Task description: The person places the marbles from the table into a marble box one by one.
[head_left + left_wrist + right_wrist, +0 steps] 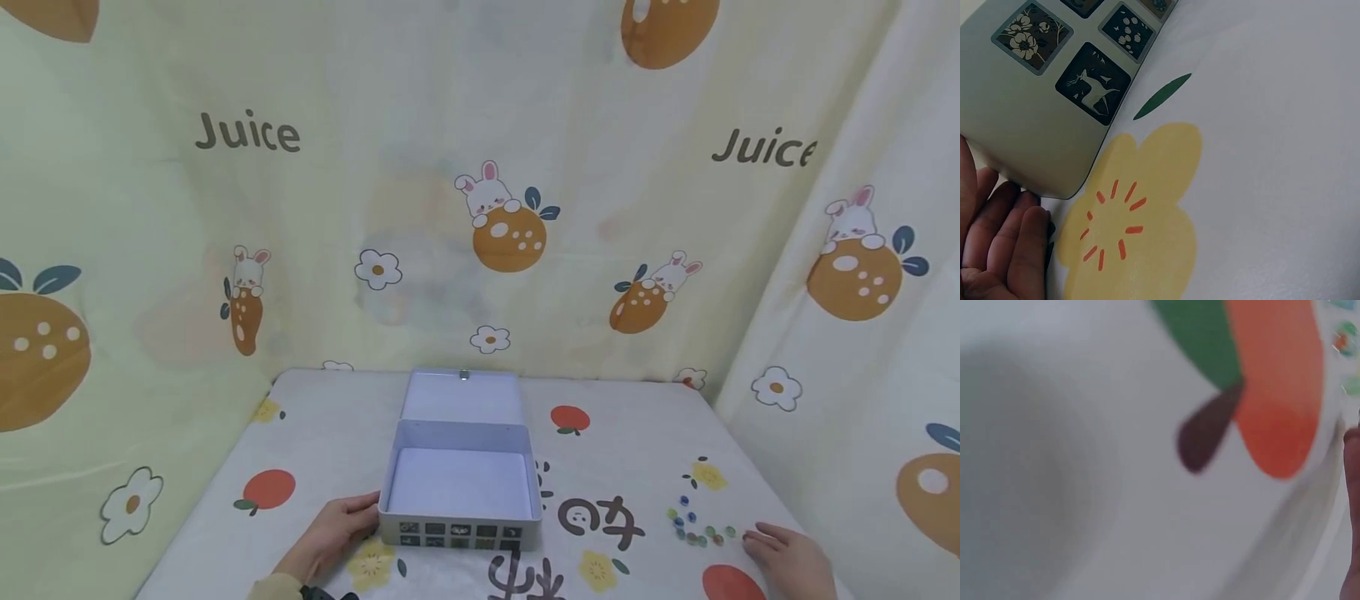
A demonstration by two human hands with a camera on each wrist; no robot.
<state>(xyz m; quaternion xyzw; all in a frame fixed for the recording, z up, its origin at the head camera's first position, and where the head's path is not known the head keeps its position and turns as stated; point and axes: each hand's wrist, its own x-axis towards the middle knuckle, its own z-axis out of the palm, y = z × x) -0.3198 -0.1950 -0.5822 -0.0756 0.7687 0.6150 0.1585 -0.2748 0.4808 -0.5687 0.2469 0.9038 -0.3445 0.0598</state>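
Observation:
A pale rectangular box (461,530) with small picture tiles along its front stands in the middle of the table. Its hinged lid (462,398) is tipped back, showing a bare white inside. My left hand (341,527) is against the box's left side near the front corner. In the left wrist view, that hand's loosely bent fingers (1025,250) lie beside the box corner. At the right, several glass marbles (691,540) lie loose on the cloth. My right hand (789,560) rests just right of them, fingers extended toward the marbles and holding nothing.
A white tablecloth (322,425) printed with fruit, flowers and dark lettering covers the table. Behind it hangs a cream curtain (315,208) with rabbits and oranges, and another curtain panel (847,358) closes off the right side.

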